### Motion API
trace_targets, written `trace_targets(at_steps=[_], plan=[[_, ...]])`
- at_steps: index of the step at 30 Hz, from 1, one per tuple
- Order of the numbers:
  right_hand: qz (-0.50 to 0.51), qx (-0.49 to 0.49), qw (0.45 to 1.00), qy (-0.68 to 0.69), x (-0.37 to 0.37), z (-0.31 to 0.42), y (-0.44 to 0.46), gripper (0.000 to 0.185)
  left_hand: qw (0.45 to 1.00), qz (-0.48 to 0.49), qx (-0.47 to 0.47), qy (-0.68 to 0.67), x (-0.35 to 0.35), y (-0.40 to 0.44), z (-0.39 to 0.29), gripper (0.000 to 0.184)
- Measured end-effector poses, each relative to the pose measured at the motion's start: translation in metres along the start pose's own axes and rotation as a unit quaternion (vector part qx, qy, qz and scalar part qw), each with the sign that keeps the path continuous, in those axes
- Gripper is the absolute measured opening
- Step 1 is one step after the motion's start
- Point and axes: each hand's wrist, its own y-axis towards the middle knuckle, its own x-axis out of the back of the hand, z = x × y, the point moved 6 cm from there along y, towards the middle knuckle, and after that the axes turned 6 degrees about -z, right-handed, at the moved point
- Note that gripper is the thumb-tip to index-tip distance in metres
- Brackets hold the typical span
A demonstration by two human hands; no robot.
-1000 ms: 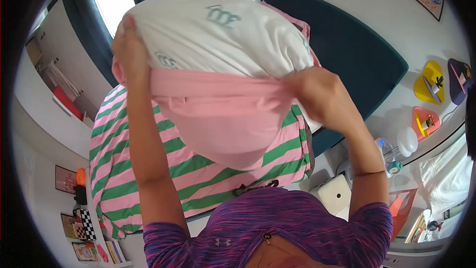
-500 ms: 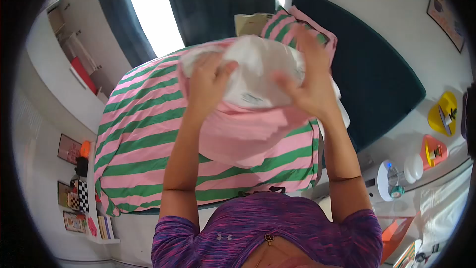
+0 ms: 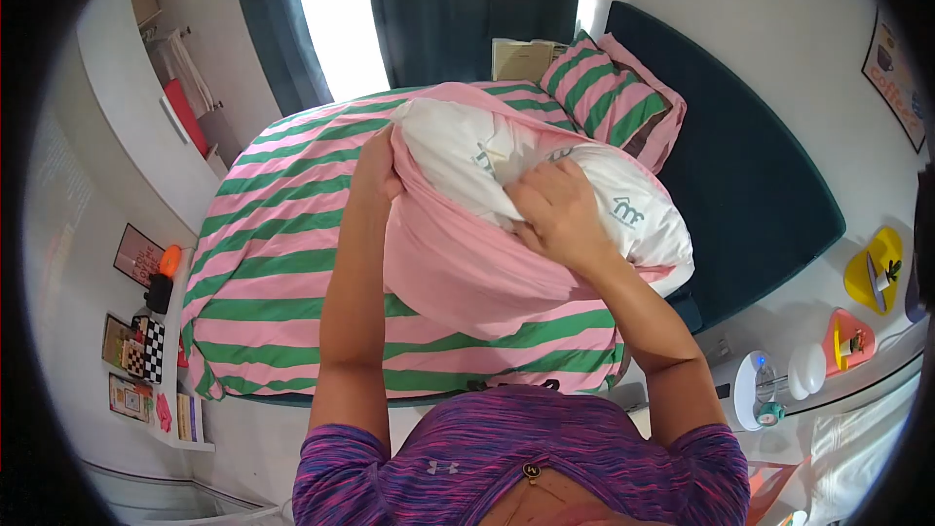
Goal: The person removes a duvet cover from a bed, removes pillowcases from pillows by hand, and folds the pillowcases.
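The white pillow [image 3: 448, 136] is in the middle, over the bed, partly inside a pink pillowcase [image 3: 477, 278]. The open end of the pillowcase goes around the white part, and the rest of the pillow is hidden inside. I can't tell if the pink bottom touches the striped cover [image 3: 273, 273] under it.

The left hand [image 3: 378, 168] is closed on the pink rim at the left side. Some of its fingers are hidden behind the cloth. The right hand [image 3: 563, 209] is on the white pillow, where it sinks in, with its fingers bent. Its fingertips are hard to see, so I can't tell if it is pinching the pillow or just pushing on it. Some marks on the pillow are bent by the folds or covered up.

The person's shirt [image 3: 526, 438] hides part of the bed's near edge, and only a bit of a black thing [image 3: 531, 385] shows there. The coffee picture [image 3: 896, 83] is cut off by the dark round edge of the view.

On the left, the striped cover spreads a long way, so there is room on that side. On the right, the pillow is near the dark headboard [image 3: 769, 195], so there is less room. A striped pillow [image 3: 606, 95] is just past the far side.
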Motion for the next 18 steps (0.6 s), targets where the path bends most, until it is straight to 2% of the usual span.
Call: trace_targets(at_steps=[2,3,4,6,9,10,12,13,14,15,16,17,18], plan=[[0.010,0.014,1.000,0.011,0.007,0.014,-0.009,0.027,0.991,0.051,-0.066,0.108,0.015,0.006,0.020,0.029],[-0.014,0.027,0.999,0.014,0.017,0.024,-0.011,0.027,0.955,0.011,-0.178,0.238,0.033,0.013,0.034,0.029],[-0.038,0.039,0.998,0.018,0.027,0.030,-0.012,0.027,0.888,-0.028,-0.284,0.360,0.045,0.012,0.047,0.028],[-0.047,0.005,0.999,0.005,0.048,0.021,-0.012,0.025,0.875,-0.032,-0.310,0.372,0.063,-0.021,0.085,0.028],[-0.061,-0.042,0.997,-0.001,0.040,0.002,-0.013,0.023,0.894,-0.069,-0.223,0.383,0.140,-0.041,0.171,0.030],[-0.062,-0.050,0.997,0.005,0.030,-0.006,-0.012,0.023,0.855,-0.087,-0.208,0.466,0.156,-0.044,0.183,0.030],[-0.101,-0.038,0.994,0.027,0.009,-0.011,-0.007,0.032,0.780,-0.170,-0.261,0.543,0.172,-0.045,0.168,0.029],[-0.109,-0.024,0.994,-0.010,0.005,-0.005,0.000,0.027,0.741,-0.240,-0.334,0.531,0.163,-0.038,0.133,0.028],[-0.118,-0.006,0.992,-0.047,0.001,0.000,0.009,0.022,0.828,-0.272,-0.298,0.389,0.100,-0.054,0.052,0.027],[-0.113,-0.004,0.993,-0.035,-0.003,0.006,0.015,0.022,0.860,-0.273,-0.374,0.215,0.085,-0.060,0.008,0.029],[-0.105,-0.002,0.994,-0.018,-0.009,0.014,0.018,0.023,0.780,-0.261,-0.503,0.266,0.035,-0.097,-0.046,0.031],[-0.104,-0.005,0.994,-0.022,-0.015,0.022,0.020,0.023,0.768,-0.177,-0.583,0.198,-0.023,-0.128,-0.085,0.043],[-0.130,0.017,0.991,0.012,-0.020,0.033,0.020,0.029,0.770,-0.177,-0.580,0.198,-0.036,-0.131,-0.093,0.043]])
